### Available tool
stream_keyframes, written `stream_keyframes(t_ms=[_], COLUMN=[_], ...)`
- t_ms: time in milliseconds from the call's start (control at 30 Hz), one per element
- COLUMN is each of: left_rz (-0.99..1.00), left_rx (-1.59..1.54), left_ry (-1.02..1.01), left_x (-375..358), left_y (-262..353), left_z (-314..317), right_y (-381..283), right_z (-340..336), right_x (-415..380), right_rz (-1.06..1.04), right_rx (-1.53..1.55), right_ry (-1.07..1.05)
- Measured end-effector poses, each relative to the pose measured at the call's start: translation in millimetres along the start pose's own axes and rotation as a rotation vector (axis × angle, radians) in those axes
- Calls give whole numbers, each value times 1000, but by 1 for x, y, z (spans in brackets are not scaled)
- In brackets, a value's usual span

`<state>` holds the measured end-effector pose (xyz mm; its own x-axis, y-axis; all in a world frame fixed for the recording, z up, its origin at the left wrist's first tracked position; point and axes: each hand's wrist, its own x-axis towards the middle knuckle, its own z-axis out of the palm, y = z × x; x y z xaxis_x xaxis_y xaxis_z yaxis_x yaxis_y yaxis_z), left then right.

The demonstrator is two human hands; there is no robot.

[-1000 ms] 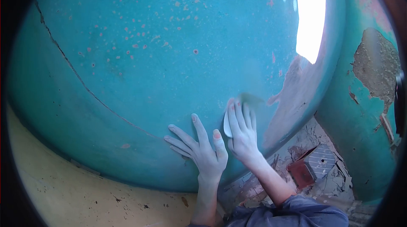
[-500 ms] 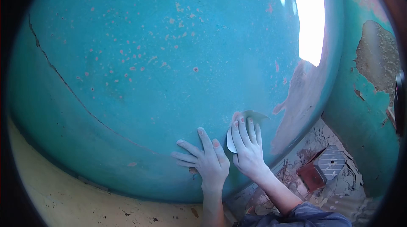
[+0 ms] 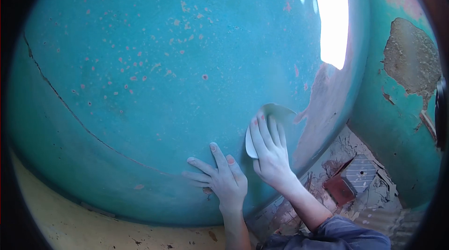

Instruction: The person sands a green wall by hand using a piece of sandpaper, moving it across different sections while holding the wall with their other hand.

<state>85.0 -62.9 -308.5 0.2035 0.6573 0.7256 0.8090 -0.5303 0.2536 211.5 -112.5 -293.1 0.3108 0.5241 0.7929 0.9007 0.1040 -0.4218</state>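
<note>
My left hand [image 3: 225, 180] lies on the lower part of a large curved turquoise surface [image 3: 177, 100], its fingers spread and holding nothing. To its right, my right hand [image 3: 271, 149] presses a thin, pale, curled sheet [image 3: 250, 143] against the same surface. The sheet shows at the left side of the hand and above the fingertips; the rest is hidden beneath the palm and fingers. Pale dust covers both hands. Pinkish spots dot the turquoise surface, and a dark crack [image 3: 70, 106] runs down its left side.
A pinkish bare patch [image 3: 314, 110] lies on the right edge of the surface. Farther right is another turquoise wall [image 3: 374, 114] with a chipped area [image 3: 410, 58]. Below, a red and grey block [image 3: 341, 188] sits among flakes on the floor. A yellowish surface [image 3: 61, 203] runs along the lower left.
My right hand has slid upward along the surface with the sheet. My left hand keeps its place on the surface. The whole view has shifted slightly.
</note>
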Motion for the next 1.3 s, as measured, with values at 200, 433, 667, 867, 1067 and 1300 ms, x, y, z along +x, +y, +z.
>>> stream_keyframes(t_ms=[200, 433, 667, 867, 1067, 1300], left_rz=[-9, 37, 26, -21, -8, -21], left_rx=[12, 51, 34, 4, 79, 135], left_ry=[-16, 43, 23, -29, 11, 38], left_x=[0, -1, -1, 5, 6, 6], left_y=[1, -4, -5, 3, 5, 4], left_z=[-2, 5, 5, -5, -2, 0], right_y=[8, 0, 25, 39, 29, 109], right_z=[16, 14, 29, 16, 56, 6], right_x=[-31, -16, -57, 1, -98, 6], right_rz=[-20, -11, 14, 124, 272, 451], right_rx=[-107, -32, -97, 61, -15, 347], right_ry=[-82, -5, -132, 183, -122, 314])
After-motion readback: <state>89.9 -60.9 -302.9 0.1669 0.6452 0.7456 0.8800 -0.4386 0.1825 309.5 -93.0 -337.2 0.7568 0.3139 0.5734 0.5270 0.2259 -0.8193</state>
